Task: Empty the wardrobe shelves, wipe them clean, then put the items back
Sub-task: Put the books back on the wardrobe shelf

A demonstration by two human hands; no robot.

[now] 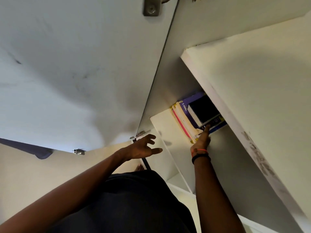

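A dark shirt is seen nearest, below two raised bare arms. The left hand is held in the air, empty, with fingers spread and loosely bent, just beside the edge of the white wardrobe door. The right hand, with red and black bands at the wrist, is stretched in beneath a wide cream-white shelf board. Its straight fingers are laid against the flat stack of purple, black and pink-edged books.

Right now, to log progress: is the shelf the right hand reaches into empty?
Not empty: books lie stacked on the shelf, and the right hand touches them.
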